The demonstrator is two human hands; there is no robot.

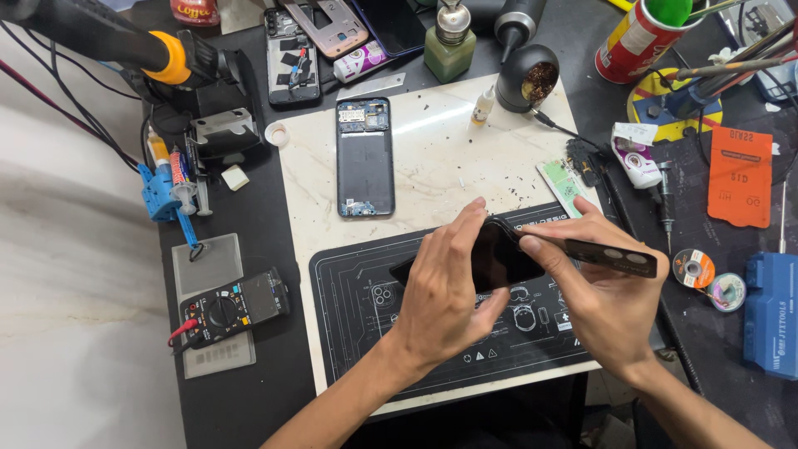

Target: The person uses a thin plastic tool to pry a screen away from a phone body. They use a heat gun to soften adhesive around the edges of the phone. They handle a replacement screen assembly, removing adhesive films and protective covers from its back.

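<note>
Cluttered repair bench, black work mat (357,291) down front.
Left hand (445,287) grips the glossy black phone (495,258); right hand (603,295) pinches its lifted back cover (611,256).

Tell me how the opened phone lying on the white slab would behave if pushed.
The opened phone lies flat, so it would probably slide on the smooth white slab, not tip or roll. Its exposed boards look delicate. It seems stiff and light.

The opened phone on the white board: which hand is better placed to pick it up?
Probably the left hand: it is nearer the phone. The right hand pinches a black back cover, farther away.
</note>
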